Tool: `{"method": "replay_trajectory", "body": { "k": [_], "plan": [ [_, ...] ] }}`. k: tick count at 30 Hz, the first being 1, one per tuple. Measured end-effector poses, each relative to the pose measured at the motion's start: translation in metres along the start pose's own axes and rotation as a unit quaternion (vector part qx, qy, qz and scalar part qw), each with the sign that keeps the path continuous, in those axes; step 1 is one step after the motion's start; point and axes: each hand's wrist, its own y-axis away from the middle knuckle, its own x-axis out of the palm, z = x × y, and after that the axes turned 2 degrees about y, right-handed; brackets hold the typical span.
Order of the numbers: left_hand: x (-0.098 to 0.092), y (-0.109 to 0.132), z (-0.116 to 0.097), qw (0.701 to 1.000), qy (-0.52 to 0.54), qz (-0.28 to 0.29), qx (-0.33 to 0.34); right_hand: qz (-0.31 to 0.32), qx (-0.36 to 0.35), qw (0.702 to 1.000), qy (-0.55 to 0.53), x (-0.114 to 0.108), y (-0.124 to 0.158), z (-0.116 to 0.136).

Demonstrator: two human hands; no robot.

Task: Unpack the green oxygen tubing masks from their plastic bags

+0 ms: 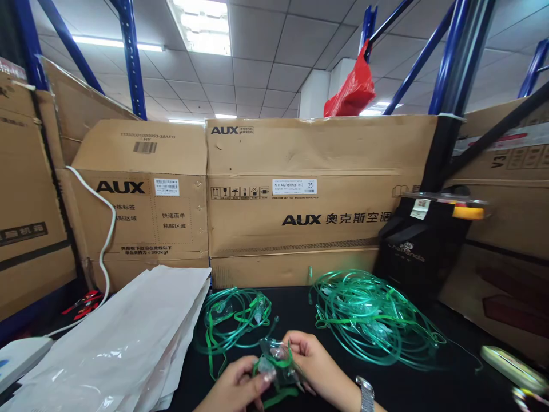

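Observation:
Close to the front of the black table, my two hands are closed on a clear oxygen mask (pixel 278 350) with a green strap. My left hand (pixel 241 384) pinches its lower left part, where a whitish fitting shows. Fingers of my right hand (pixel 312 360) grip the mask's right side; a watch (pixel 365 393) is on that wrist. Just behind my left hand lies a coiled green oxygen tube (pixel 214 343) with another mask and strap. A larger tangled pile of green tubing (pixel 369 315) with masks lies behind and right of my right hand.
White plastic bags (pixel 115 337) are stacked at the left, beside a white cable (pixel 112 229). Cardboard boxes (pixel 317 229) wall off the back. A black bag (pixel 418 252) stands at the back right. A greenish, shiny object (pixel 512 369) lies at the right edge.

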Motion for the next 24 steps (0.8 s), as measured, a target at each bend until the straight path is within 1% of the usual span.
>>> {"method": "replay_trajectory", "body": {
  "k": [3, 6, 9, 10, 11, 12, 13, 14, 15, 16, 17, 18, 19, 20, 21, 22, 24],
  "plan": [
    [0.000, 0.001, -0.003, 1.000, -0.017, 0.000, 0.020, 0.006, 0.000, 1.000, 0.020, -0.001, -0.002, -0.003],
    [-0.004, 0.002, -0.010, 0.998, -0.035, -0.021, 0.055, -0.015, -0.018, 0.999, 0.035, -0.007, -0.006, -0.003],
    [-0.006, 0.002, -0.008, 0.996, -0.050, -0.035, 0.070, -0.025, -0.019, 0.998, 0.054, -0.010, -0.006, -0.003],
    [-0.006, 0.002, -0.006, 0.993, -0.070, -0.058, 0.079, -0.028, -0.019, 0.998, 0.062, -0.009, -0.006, -0.004],
    [-0.007, 0.003, -0.003, 0.984, -0.112, -0.097, 0.104, -0.030, -0.017, 0.997, 0.070, -0.008, -0.005, -0.004],
    [-0.008, 0.004, 0.000, 0.963, -0.177, -0.139, 0.147, -0.031, -0.016, 0.996, 0.078, -0.006, -0.004, -0.005],
    [-0.008, 0.006, 0.002, 0.927, -0.262, -0.174, 0.204, -0.032, -0.014, 0.996, 0.086, -0.004, -0.003, -0.006],
    [-0.009, 0.008, 0.003, 0.876, -0.352, -0.194, 0.267, -0.032, -0.012, 0.995, 0.094, -0.002, -0.002, -0.006],
    [-0.010, 0.010, 0.003, 0.819, -0.432, -0.196, 0.324, -0.030, -0.007, 0.994, 0.101, 0.001, -0.001, -0.007],
    [-0.010, 0.012, 0.002, 0.764, -0.494, -0.186, 0.371, -0.027, -0.001, 0.994, 0.107, 0.003, -0.001, -0.008],
    [-0.010, 0.013, 0.000, 0.717, -0.539, -0.175, 0.406, -0.023, 0.005, 0.994, 0.110, 0.005, 0.000, -0.008],
    [-0.009, 0.014, -0.001, 0.680, -0.568, -0.172, 0.430, -0.019, 0.012, 0.993, 0.112, 0.006, 0.000, -0.009],
    [-0.007, 0.015, -0.003, 0.653, -0.585, -0.176, 0.447, -0.014, 0.018, 0.994, 0.111, 0.008, 0.000, -0.009],
    [-0.005, 0.015, -0.004, 0.638, -0.594, -0.178, 0.456, -0.010, 0.025, 0.994, 0.109, 0.010, 0.000, -0.010],
    [-0.004, 0.015, -0.004, 0.632, -0.597, -0.178, 0.461, -0.008, 0.031, 0.994, 0.105, 0.011, 0.000, -0.011],
    [-0.002, 0.014, -0.003, 0.635, -0.597, -0.173, 0.458, -0.005, 0.038, 0.994, 0.101, 0.013, 0.001, -0.011],
    [0.001, 0.012, 0.002, 0.655, -0.596, -0.158, 0.437, 0.002, 0.056, 0.994, 0.092, 0.018, 0.002, -0.012]
  ]
}}
